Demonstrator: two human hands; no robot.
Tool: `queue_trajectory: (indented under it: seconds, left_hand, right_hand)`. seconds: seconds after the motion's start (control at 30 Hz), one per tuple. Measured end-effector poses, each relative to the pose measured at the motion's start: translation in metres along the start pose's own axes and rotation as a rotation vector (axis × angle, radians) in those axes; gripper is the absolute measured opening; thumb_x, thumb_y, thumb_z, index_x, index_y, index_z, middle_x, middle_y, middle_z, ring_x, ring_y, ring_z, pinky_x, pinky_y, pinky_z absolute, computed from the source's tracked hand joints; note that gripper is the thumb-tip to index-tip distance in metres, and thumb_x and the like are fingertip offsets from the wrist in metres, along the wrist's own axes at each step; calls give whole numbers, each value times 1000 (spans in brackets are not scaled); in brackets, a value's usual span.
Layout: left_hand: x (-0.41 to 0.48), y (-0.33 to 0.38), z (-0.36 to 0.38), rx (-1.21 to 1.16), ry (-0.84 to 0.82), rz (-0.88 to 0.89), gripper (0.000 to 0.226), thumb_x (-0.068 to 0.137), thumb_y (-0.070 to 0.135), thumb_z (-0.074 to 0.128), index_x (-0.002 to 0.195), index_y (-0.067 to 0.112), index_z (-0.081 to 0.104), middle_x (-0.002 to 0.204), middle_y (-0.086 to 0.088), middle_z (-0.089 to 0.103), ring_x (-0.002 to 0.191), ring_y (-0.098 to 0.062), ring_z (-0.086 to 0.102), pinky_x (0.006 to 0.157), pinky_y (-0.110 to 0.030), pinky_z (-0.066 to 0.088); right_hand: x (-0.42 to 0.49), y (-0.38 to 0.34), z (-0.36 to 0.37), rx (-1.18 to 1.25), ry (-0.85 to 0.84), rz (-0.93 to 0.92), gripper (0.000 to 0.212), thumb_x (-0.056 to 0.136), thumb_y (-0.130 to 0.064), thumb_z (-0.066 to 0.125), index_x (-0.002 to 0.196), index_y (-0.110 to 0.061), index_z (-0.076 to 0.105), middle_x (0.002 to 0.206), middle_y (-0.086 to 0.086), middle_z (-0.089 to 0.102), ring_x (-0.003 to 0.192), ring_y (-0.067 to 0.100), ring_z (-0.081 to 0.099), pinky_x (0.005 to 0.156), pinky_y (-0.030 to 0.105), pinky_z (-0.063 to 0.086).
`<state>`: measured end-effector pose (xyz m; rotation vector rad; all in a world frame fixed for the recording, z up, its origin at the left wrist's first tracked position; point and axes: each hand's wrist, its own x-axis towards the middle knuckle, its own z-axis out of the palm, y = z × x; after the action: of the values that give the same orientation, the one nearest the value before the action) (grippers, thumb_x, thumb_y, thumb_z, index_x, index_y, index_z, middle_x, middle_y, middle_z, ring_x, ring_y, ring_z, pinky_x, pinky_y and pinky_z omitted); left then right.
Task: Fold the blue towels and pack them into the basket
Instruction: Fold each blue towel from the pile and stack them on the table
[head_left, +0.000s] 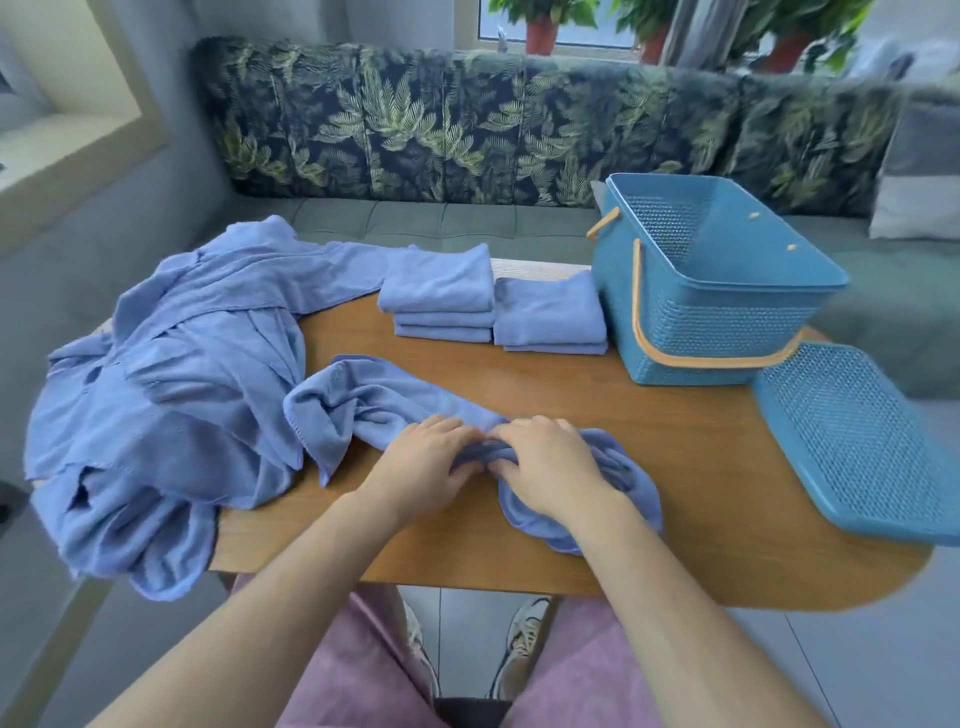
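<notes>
Where towel (363, 400) bunches, left hand (423, 465), right hand (548, 470) pinch (palms down).

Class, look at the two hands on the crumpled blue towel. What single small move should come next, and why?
Probably draw the left hand and right hand apart to spread the towel flat. It lies twisted and bunched on the table, both hands gripping it, so it cannot be folded like the folded stacks beside the basket.

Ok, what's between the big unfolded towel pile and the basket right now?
Two stacks of folded towels, side by side on the table: left stack by the unfolded pile, right stack by the basket. Head view shows it.
</notes>
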<state>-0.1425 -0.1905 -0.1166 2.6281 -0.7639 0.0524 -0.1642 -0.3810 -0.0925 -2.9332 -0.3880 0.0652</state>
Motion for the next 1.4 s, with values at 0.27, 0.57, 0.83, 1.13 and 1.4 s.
queue_trajectory:
  seconds: [0.27,0.57,0.83,1.13,1.4]
  left_hand:
    - [-6,-12,-33,60,-50,-212,7,90,21,55,95,21,60,85,4,65,86,-25,61,71,-34,35]
    - [67,15,-76,508,317,-120,26,68,12,71,92,14,62,90,-9,60,84,-34,57,69,-42,42]
    - [27,44,-6,61,44,-276,43,99,38,52,61,18,47,61,3,54,60,-18,53,50,-32,28]
    - [53,70,31,-399,-19,-528,24,89,22,56,69,10,59,65,4,61,64,-18,56,64,-31,49]
    - [51,55,-21,-1199,297,-663,23,78,31,61,89,12,53,81,-13,61,79,-29,61,79,-49,58]
  right_hand:
    - [-21,21,-11,450,-67,235,2,100,-36,52,99,-35,53,96,-10,63,91,20,59,85,43,50]
    - [-1,6,-27,729,169,415,19,99,-25,51,81,-21,47,78,-3,54,72,19,51,58,29,37]
    - [-17,58,-26,925,14,618,50,98,-39,60,59,-19,36,54,-3,33,53,15,33,52,29,27]
    - [-27,56,-29,1223,-90,634,45,70,-49,82,94,-13,72,91,0,73,88,16,67,82,30,49]
    - [-30,67,-49,1480,369,615,13,91,-29,71,88,-16,72,87,3,75,84,19,67,82,39,52]
